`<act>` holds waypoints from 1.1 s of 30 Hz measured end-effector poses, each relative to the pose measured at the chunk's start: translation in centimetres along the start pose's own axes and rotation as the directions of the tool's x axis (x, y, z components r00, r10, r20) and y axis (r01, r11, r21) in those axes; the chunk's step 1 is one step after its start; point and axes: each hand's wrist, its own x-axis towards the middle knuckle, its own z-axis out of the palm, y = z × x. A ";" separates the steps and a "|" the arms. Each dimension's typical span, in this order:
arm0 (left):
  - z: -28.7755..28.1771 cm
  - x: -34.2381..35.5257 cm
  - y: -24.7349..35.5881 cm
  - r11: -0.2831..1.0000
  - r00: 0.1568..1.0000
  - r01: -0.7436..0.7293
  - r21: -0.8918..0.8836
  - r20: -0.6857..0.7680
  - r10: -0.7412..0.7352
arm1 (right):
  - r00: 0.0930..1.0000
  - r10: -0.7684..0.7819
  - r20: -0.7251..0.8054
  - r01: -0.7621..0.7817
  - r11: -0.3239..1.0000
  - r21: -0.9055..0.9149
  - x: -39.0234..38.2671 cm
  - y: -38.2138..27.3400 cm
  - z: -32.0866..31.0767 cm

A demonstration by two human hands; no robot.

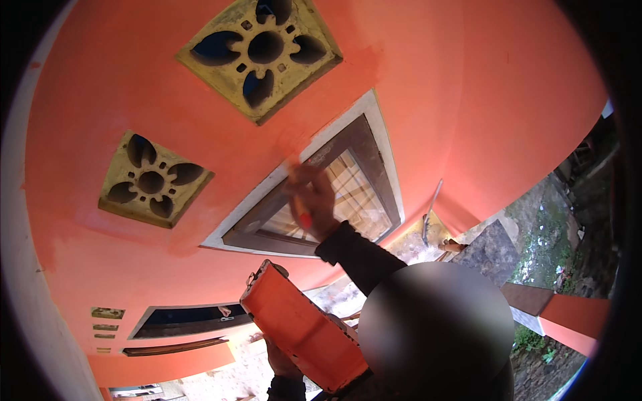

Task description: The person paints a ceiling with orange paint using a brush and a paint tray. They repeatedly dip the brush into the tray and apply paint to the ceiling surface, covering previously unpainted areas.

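My right hand (311, 200) is closed on a paintbrush (292, 164), its head motion-blurred against the coral-painted wall (301, 137), just above a brown window frame (348, 134) with a pale surround. Behind the hand, curtained glass shows through the window. Low in the view, my left hand (281, 357) grips the side of a long rectangular tray (294, 321) smeared with orange paint. A large blurred round patch covers the area right of the tray and hides what is there.
Two yellowish decorative vent blocks (294, 67) (184, 190) are set in the wall. A dark window opening (180, 324) is lower left. At right, a long pole (431, 207) leans near the wall corner, beside weathered ground (542, 234) and a coral ledge (572, 317).
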 end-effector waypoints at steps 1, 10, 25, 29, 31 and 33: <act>1.1 -0.1 0.3 1.000 1.000 -0.005 0.012 -0.001 0.005 | 0.991 0.030 0.127 -0.036 0.998 0.048 -1.8 -0.8 0.8; 0.4 -0.7 0.1 0.999 0.999 -0.033 0.013 -0.016 0.033 | 0.953 -0.030 0.303 -0.100 0.909 0.405 -0.6 -2.9 1.2; 0.5 -1.2 0.2 0.999 0.999 -0.035 -0.008 -0.027 0.034 | 0.994 0.014 0.112 -0.036 0.980 0.198 -2.3 -1.8 1.6; 0.3 -0.9 0.2 0.998 0.998 -0.053 0.027 -0.036 0.054 | 0.904 0.022 0.428 -0.219 0.882 0.417 -2.6 -5.8 0.8; -0.1 -0.7 0.1 0.997 0.998 -0.066 0.041 -0.019 0.067 | 0.945 0.079 0.316 -0.194 0.916 0.350 -1.2 -3.9 -0.4; -0.5 -0.5 0.1 0.997 0.998 -0.069 0.047 -0.012 0.069 | 0.961 0.216 0.170 -0.258 0.924 0.283 2.6 -1.0 -3.1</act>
